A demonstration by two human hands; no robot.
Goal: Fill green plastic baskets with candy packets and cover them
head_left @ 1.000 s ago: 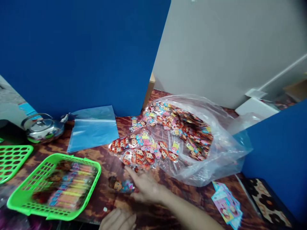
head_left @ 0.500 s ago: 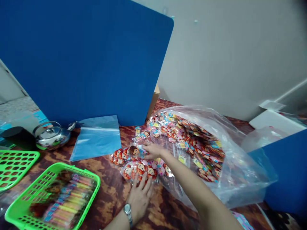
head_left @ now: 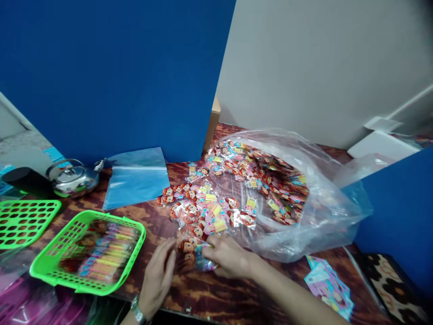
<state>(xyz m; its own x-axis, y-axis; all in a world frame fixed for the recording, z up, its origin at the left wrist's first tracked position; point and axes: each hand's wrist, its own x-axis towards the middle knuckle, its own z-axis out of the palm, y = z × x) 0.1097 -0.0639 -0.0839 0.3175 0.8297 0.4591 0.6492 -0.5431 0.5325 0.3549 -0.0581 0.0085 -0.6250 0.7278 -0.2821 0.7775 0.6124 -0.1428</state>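
Small cartoon-face toy packets (head_left: pixel 199 210) lie heaped on the brown table, spilling from a big clear plastic bag (head_left: pixel 304 212). My right hand (head_left: pixel 230 259) is closed on a few of these packets (head_left: pixel 191 253) near the table's front edge. My left hand (head_left: pixel 157 277), with a wristwatch, lies beside them with its fingers stretched out, touching the packets from the left. A green basket (head_left: pixel 57 275) to the left holds more packets laid in a row.
A second green basket (head_left: pixel 23 221), a steel kettle (head_left: pixel 72 178) and a flat blue zip bag (head_left: pixel 135 178) sit at the left and back. Blue partition boards stand behind and at the right. Printed cards (head_left: pixel 328 291) lie at the front right.
Both hands pulled back from the heap toward the front edge, bringing a few packets along. The camera tilted slightly.
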